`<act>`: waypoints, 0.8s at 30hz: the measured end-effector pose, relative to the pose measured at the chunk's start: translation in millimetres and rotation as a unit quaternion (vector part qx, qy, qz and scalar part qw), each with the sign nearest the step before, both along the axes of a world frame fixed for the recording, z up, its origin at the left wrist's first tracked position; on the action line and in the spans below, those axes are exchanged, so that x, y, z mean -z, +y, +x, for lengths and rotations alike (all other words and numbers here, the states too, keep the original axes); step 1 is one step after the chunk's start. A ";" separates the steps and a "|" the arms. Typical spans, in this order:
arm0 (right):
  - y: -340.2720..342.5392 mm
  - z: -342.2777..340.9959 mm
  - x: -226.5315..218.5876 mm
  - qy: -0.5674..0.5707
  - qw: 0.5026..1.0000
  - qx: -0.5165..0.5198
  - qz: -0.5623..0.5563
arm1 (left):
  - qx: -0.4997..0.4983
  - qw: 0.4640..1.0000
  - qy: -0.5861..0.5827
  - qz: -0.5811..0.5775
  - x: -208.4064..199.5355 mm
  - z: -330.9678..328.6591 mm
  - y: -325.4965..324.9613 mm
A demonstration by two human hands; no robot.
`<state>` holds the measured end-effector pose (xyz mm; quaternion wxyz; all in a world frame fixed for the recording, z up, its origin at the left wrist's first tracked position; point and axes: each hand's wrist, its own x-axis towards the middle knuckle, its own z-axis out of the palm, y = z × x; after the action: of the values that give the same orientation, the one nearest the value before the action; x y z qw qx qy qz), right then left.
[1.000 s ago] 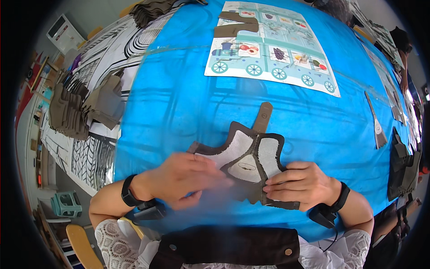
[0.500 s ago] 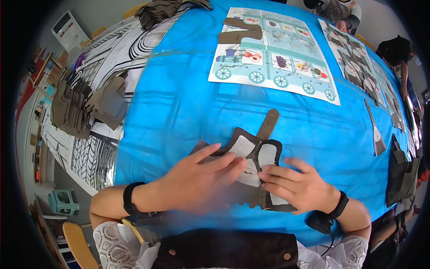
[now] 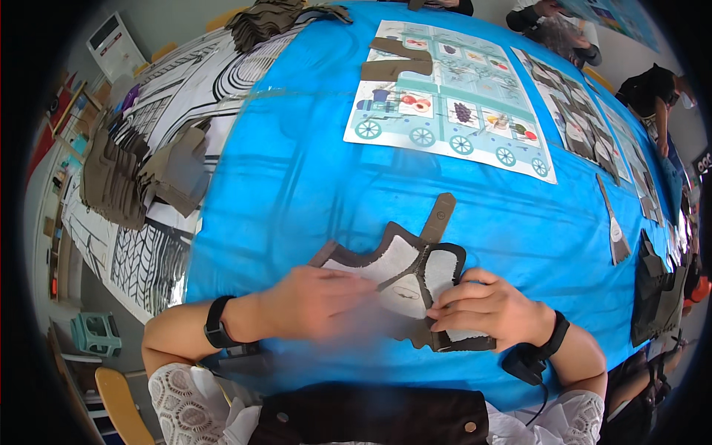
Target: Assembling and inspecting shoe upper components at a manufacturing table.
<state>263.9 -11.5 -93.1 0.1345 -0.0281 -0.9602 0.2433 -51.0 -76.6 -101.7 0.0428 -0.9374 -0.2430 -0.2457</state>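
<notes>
The stitched grey-brown panel with white backing (image 3: 404, 297) lies on the blue table cover (image 3: 289, 170) between both hands; the right hand (image 3: 493, 311) rests bent fingers on its right side, the blurred left hand (image 3: 315, 302) overlaps its left, whether pinching I cannot tell for either

A blue-covered table (image 3: 289, 193) bears a pale-backed brown piece (image 3: 403, 259) near its front edge, a printed picture sheet (image 3: 475, 93) farther back, and, toward the right, a narrow flared strip (image 3: 614, 226) and a heap of dark pieces (image 3: 656, 293).
</notes>
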 end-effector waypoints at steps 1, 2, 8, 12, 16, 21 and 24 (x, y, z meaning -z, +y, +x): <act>2.0 0.9 1.5 0.009 0.998 -0.003 -0.056 | 0.008 0.998 -0.041 -0.042 1.7 -1.5 1.0; 4.7 1.8 3.3 0.018 0.994 -0.005 -0.111 | 0.005 0.998 -0.044 -0.043 3.3 -2.1 0.5; 26.3 15.6 6.7 0.138 0.938 -0.075 -0.310 | 0.013 1.000 -0.022 -0.003 -7.1 -6.4 3.3; 13.9 15.8 -19.1 0.303 0.800 0.364 -0.369 | -0.085 0.981 -0.175 -0.020 -28.0 -10.3 14.0; 34.7 3.4 -42.5 -0.018 0.859 0.240 -0.451 | -0.147 0.940 -0.287 -0.112 -75.1 -6.3 19.4; 20.6 -51.2 -69.2 0.073 0.871 0.131 -0.468 | -0.026 0.799 -0.544 -0.256 -96.7 31.9 42.7; 44.1 -67.7 -62.3 0.240 0.842 0.100 -0.474 | -0.006 0.758 -0.586 -0.288 -92.9 46.4 57.7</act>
<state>196.2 32.6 -30.8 0.3542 -0.1249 -0.6578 0.6529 -4.7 -18.9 -8.8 -0.3786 -0.5772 -0.2854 -0.6648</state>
